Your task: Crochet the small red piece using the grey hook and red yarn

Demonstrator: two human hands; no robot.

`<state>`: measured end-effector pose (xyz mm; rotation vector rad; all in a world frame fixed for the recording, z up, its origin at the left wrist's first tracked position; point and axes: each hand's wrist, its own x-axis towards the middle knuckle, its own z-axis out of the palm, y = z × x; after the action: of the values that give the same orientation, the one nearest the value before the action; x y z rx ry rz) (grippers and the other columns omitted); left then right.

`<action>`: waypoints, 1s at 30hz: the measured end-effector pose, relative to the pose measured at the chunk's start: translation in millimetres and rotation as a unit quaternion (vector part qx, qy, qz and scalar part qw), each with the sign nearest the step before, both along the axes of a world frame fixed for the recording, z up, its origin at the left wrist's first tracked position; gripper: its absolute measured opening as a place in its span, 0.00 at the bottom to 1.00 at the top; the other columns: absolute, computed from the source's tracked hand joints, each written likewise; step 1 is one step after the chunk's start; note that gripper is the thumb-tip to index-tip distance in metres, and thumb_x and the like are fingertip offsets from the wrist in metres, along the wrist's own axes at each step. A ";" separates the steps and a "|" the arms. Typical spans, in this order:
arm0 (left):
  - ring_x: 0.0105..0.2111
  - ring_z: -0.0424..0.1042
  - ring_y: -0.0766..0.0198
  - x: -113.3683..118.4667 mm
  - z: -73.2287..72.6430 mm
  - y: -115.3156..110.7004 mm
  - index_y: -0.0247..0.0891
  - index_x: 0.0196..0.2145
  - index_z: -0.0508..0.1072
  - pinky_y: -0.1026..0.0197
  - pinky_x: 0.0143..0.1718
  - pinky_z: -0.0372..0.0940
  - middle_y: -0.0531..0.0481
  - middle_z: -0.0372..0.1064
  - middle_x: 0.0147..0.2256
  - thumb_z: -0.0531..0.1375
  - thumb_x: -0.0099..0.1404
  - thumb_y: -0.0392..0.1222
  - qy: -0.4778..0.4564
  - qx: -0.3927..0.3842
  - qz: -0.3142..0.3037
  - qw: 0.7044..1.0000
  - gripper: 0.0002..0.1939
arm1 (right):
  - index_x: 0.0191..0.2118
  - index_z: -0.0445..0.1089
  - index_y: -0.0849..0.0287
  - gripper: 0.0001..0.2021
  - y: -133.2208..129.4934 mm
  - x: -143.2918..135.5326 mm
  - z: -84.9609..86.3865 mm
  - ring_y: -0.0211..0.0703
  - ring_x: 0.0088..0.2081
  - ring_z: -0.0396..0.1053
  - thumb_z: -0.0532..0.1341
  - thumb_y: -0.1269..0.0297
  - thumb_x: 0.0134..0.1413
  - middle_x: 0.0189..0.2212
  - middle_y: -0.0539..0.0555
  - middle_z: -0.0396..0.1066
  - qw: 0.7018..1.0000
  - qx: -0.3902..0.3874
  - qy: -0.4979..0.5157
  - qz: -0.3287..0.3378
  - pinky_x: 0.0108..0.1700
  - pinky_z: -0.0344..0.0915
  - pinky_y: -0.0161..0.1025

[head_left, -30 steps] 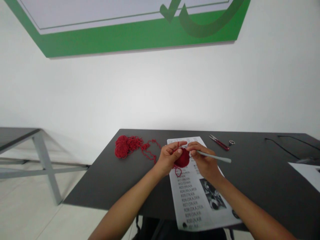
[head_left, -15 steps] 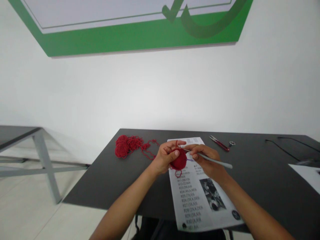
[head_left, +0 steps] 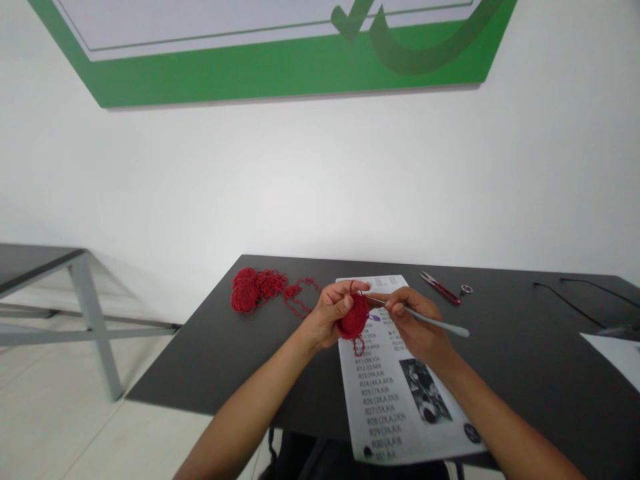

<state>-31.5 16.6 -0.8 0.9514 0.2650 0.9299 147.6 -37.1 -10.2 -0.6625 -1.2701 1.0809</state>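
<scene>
Item: red crocheted piece (head_left: 353,320), rounded, above the printed sheet (head_left: 373,413); gripped at its upper left by the left hand (head_left: 323,323), fingers (head_left: 343,306) closed on it, thumb on the near face, a strand of yarn raised near the index finger

Item: crochet hook (head_left: 447,326), grey handle, slim shaft; held in the right hand (head_left: 420,327), fingers (head_left: 399,309) pinched round it. Long axis slants from the handle end, lower right, up and leftward to the top right edge of the red piece; whether the tip sits in a stitch cannot be told

Relation: red piece directly left of the right fingers, near but apart from them; left hand the nearer, in contact

Item: purple marker (head_left: 374,318), at the piece's right side, below the hook shaft

Item: red yarn ball (head_left: 245,292), on the desk (head_left: 270,373), left of both hands, loose yarn (head_left: 295,293) trailing toward the left hand

Item: snips (head_left: 443,290), red-handled, beyond the right hand, small metal ring (head_left: 466,289) just beside
</scene>
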 end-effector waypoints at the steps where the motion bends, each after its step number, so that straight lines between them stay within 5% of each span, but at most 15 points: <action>1: 0.27 0.77 0.66 -0.4 0.0 0.4 0.35 0.44 0.79 0.67 0.29 0.69 0.46 0.80 0.33 0.76 0.51 0.52 0.002 0.002 0.001 1.000 0.27 | 0.36 0.73 0.50 0.11 -0.5 -4.0 2.4 0.55 0.47 0.80 0.66 0.50 0.60 0.47 0.56 0.82 1.000 -0.011 0.018 0.006 0.52 0.74 0.55; 6: 0.29 0.79 0.64 -0.4 2.2 0.5 0.34 0.44 0.79 0.67 0.29 0.70 0.45 0.80 0.33 0.77 0.50 0.51 -0.005 -0.005 -0.010 1.000 0.27 | 0.34 0.71 0.50 0.13 -3.6 -15.5 10.3 0.54 0.46 0.80 0.66 0.47 0.58 0.42 0.55 0.83 0.997 -0.025 0.074 0.012 0.50 0.75 0.54; 12: 0.24 0.77 0.66 2.0 6.5 -1.2 0.34 0.40 0.79 0.70 0.24 0.69 0.47 0.80 0.30 0.76 0.52 0.48 -0.069 -0.035 -0.035 0.996 0.22 | 0.36 0.73 0.51 0.10 -6.0 -8.5 0.7 0.53 0.49 0.79 0.68 0.52 0.59 0.47 0.55 0.82 1.000 -0.016 0.008 -0.023 0.55 0.72 0.53; 21: 0.30 0.80 0.62 1.3 2.0 -6.4 0.36 0.40 0.78 0.69 0.25 0.70 0.46 0.81 0.34 0.75 0.53 0.49 -0.072 -0.052 -0.079 0.993 0.21 | 0.31 0.75 0.52 0.10 -4.6 -19.4 15.7 0.40 0.35 0.78 0.71 0.54 0.56 0.35 0.49 0.83 0.965 -0.098 0.220 0.103 0.43 0.74 0.38; 25: 0.36 0.81 0.63 6.8 -0.1 -7.1 0.36 0.47 0.79 0.64 0.39 0.73 0.43 0.82 0.40 0.76 0.53 0.48 -0.040 -0.017 -0.050 0.998 0.26 | 0.30 0.75 0.52 0.10 -0.2 -17.5 11.0 0.37 0.34 0.77 0.74 0.56 0.52 0.33 0.47 0.81 0.944 -0.138 0.274 0.119 0.42 0.74 0.34; 30: 0.40 0.79 0.59 11.1 -1.0 -0.4 0.37 0.54 0.78 0.57 0.48 0.71 0.43 0.82 0.42 0.74 0.55 0.47 0.077 0.109 0.054 0.990 0.30 | 0.32 0.76 0.50 0.10 6.8 -20.2 -1.5 0.43 0.36 0.78 0.72 0.51 0.52 0.36 0.48 0.82 0.970 -0.091 0.224 0.000 0.43 0.77 0.43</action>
<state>-20.5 16.2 -1.8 1.2242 0.3534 0.9990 127.4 -30.3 -11.7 -0.5151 -0.7888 1.2715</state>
